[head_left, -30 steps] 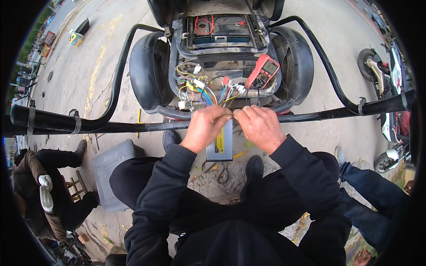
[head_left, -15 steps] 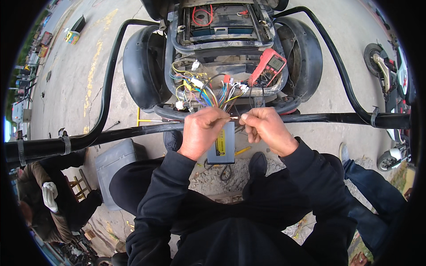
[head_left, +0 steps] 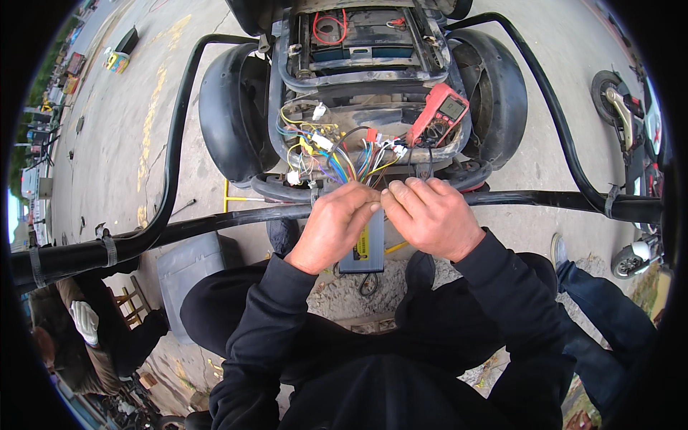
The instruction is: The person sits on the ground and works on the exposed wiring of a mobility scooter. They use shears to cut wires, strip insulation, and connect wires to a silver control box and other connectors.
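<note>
My left hand (head_left: 335,223) and my right hand (head_left: 434,218) meet above the black crossbar, fingertips closed together. Both pinch a thin wire, mostly hidden by the fingers. Just beyond them fans out a bundle of coloured wires (head_left: 347,166) with white plug connectors (head_left: 322,141) and a red connector (head_left: 371,135). Under the hands hangs or rests a silver finned box (head_left: 363,264) with a yellow label, partly covered. A red multimeter (head_left: 434,115) leans on the vehicle's rear frame, right of the wires, its dark leads running down toward my right hand.
The black tubular bar (head_left: 247,215) crosses in front of me. Beyond it stand the vehicle's black wheel fenders (head_left: 233,107) and an open compartment with a red cable loop (head_left: 330,27). A grey case (head_left: 190,276) sits at left, near a person's gloved hand (head_left: 84,321). Another person's leg (head_left: 598,308) is at right.
My hands have come together, the right one turning over so its knuckles show. The wire that showed between them is now mostly covered. The view has shifted slightly.
</note>
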A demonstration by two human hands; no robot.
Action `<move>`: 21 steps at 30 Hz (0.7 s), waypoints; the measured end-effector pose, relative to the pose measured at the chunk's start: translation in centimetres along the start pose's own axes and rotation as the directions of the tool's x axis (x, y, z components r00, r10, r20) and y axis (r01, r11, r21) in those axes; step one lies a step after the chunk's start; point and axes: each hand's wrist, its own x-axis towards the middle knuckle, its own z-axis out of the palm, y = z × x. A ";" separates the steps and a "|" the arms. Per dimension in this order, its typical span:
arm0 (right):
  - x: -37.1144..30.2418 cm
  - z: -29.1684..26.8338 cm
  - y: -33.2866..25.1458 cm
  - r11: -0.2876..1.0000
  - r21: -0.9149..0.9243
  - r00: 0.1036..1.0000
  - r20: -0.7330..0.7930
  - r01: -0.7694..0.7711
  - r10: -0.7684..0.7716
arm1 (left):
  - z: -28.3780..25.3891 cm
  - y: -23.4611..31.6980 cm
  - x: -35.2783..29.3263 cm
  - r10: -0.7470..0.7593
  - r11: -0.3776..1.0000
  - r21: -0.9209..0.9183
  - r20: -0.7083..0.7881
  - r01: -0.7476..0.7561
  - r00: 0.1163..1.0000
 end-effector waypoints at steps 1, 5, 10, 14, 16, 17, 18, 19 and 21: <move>-0.1 0.0 0.0 1.000 -0.019 1.000 0.001 0.004 -0.004 | 0.0 0.1 0.1 -0.009 1.000 0.005 0.007 0.009 1.000; -0.6 0.1 -0.6 0.999 0.004 0.997 0.067 -0.050 0.050 | 0.2 0.5 0.1 -0.031 1.000 0.000 -0.030 0.031 0.999; -0.6 0.3 -1.6 0.845 0.391 0.931 0.136 -0.364 0.338 | 0.3 0.2 0.1 -0.038 0.999 0.026 -0.066 0.039 0.997; -0.5 0.5 -1.7 0.353 0.613 0.694 0.505 -0.707 0.513 | 0.6 -0.1 0.0 -0.007 0.999 0.051 -0.102 0.012 0.995; -0.5 0.8 -1.3 -0.373 0.524 0.403 0.843 -0.765 0.357 | 0.8 -0.1 -0.1 -0.004 0.999 0.054 -0.102 0.010 0.995; -0.6 0.9 -1.1 -0.601 0.378 0.304 0.926 -0.704 0.225 | 0.9 -0.1 -0.1 -0.005 0.999 0.051 -0.099 0.010 0.995; -0.7 0.7 -0.8 -0.766 0.198 0.223 0.972 -0.611 0.072 | 0.9 0.0 -0.2 -0.008 0.999 0.053 -0.095 0.013 0.995; -0.8 0.6 -0.8 -0.819 0.117 0.188 0.982 -0.562 0.011 | 0.9 0.0 -0.2 -0.030 0.999 0.032 -0.084 0.033 0.996; -0.9 0.3 -0.4 -0.647 0.316 0.280 0.946 -0.694 0.162 | 0.8 0.0 -0.2 -0.081 0.997 0.002 -0.066 0.081 0.995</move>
